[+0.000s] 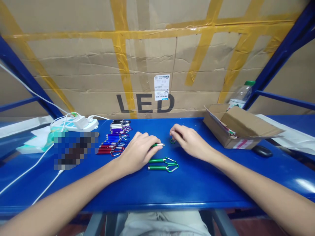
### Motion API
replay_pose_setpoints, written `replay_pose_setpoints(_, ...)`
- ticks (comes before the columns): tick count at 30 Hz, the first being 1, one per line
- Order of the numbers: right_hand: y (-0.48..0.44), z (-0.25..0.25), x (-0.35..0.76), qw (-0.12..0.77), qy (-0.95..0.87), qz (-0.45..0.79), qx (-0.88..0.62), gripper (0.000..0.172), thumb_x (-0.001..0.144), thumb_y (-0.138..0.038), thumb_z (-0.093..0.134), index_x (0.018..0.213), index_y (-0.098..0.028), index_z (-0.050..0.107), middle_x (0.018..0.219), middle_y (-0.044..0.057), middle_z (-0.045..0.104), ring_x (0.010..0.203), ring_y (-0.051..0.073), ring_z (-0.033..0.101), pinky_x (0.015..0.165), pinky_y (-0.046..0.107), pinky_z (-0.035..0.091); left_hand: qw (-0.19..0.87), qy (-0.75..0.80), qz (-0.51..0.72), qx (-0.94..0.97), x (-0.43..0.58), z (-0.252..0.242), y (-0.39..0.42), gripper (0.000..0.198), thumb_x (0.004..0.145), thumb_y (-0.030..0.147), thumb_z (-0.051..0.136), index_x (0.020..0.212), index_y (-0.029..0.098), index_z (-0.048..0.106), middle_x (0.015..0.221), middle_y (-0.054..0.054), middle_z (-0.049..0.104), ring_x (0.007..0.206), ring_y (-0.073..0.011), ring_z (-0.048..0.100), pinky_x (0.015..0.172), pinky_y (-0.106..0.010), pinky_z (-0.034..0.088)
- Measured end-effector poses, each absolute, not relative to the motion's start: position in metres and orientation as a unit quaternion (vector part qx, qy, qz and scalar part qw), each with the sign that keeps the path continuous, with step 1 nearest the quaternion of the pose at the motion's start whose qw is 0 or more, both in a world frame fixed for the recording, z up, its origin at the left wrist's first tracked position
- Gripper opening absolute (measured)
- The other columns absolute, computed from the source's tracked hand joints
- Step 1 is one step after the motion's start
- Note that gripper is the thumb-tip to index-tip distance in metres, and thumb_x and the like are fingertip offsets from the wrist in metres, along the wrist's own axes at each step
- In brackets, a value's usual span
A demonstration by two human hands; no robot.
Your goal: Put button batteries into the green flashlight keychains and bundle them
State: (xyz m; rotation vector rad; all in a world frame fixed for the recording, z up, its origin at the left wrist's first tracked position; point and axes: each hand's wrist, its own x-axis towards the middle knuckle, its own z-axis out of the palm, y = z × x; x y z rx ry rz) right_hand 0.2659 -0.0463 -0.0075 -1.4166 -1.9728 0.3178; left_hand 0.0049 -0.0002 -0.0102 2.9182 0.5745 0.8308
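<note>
Bench: blue table (172, 190), taped cardboard behind.
Left hand (137, 152): fingers curled over green torch (157, 145), tip protruding right.
Right hand (188, 139): fingertips pinched narrow on green clip (172, 141), just beside torch tip.
Spares: two green torches (162, 164) near left hand.
Sorted row (115, 137): well left.
Box (231, 129): right.
Technique: keep torch flat and steady; align clip squarely with tip; avoid nudging spares.

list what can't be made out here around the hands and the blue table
- Green flashlight, head view: body hidden under the left hand.
- Green carabiner: mostly covered by right hand fingers.
- Pixelated patch: contents blurred.
- Cardboard box: contents too small.
- Shipping label: print unreadable.
</note>
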Motion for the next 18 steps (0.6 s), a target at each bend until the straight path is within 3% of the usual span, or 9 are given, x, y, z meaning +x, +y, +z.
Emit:
replay_pose_setpoints(2, -0.041, -0.013, 0.279, 0.288, -0.791, 0.013, -0.539, 0.014, 0.108, -0.019, 0.046, 0.107, -0.021, 0.06, 0.105, 0.01, 0.07, 0.097, 0.026, 0.062, 0.09, 0.04, 0.047, 0.048, 0.214, 0.274, 0.937, 0.005, -0.01, 0.001, 0.025, 0.116, 0.036, 0.05, 0.11, 0.02, 0.068, 0.105, -0.004, 0.076, 0.092, -0.021, 0.059, 0.087, -0.038, 0.038)
replay_pose_setpoints(5, -0.035, -0.019, 0.293, 0.205, -0.829, -0.009, -0.52, 0.019, 0.101, -0.008, 0.05, 0.11, -0.02, 0.061, 0.112, 0.012, 0.067, 0.102, 0.028, 0.06, 0.092, 0.041, 0.046, 0.088, 0.245, 0.287, 0.922, 0.006, -0.01, 0.003, 0.025, 0.115, 0.036, 0.053, 0.109, 0.02, 0.071, 0.103, -0.004, 0.074, 0.095, -0.0223, 0.058, 0.088, -0.038, 0.041)
replay_pose_setpoints(10, -0.037, -0.021, 0.291, 0.151, -0.855, 0.005, -0.495, 0.015, 0.107, -0.013, 0.049, 0.101, -0.021, 0.06, 0.108, 0.01, 0.067, 0.099, 0.027, 0.057, 0.092, 0.041, 0.043, 0.141, 0.251, 0.305, 0.908, 0.007, -0.008, 0.006, 0.02, 0.112, 0.035, 0.059, 0.107, 0.02, 0.072, 0.106, -0.005, 0.074, 0.097, -0.0229, 0.058, 0.09, -0.038, 0.045)
replay_pose_setpoints(18, -0.043, -0.022, 0.28, 0.153, -0.859, 0.017, -0.489, 0.019, 0.112, -0.016, 0.042, 0.1, -0.022, 0.055, 0.107, 0.01, 0.065, 0.092, 0.027, 0.053, 0.087, 0.041, 0.042, 0.163, 0.247, 0.28, 0.913, 0.007, -0.008, 0.004, 0.018, 0.11, 0.035, 0.062, 0.107, 0.021, 0.073, 0.105, -0.003, 0.076, 0.093, -0.0219, 0.06, 0.09, -0.037, 0.048)
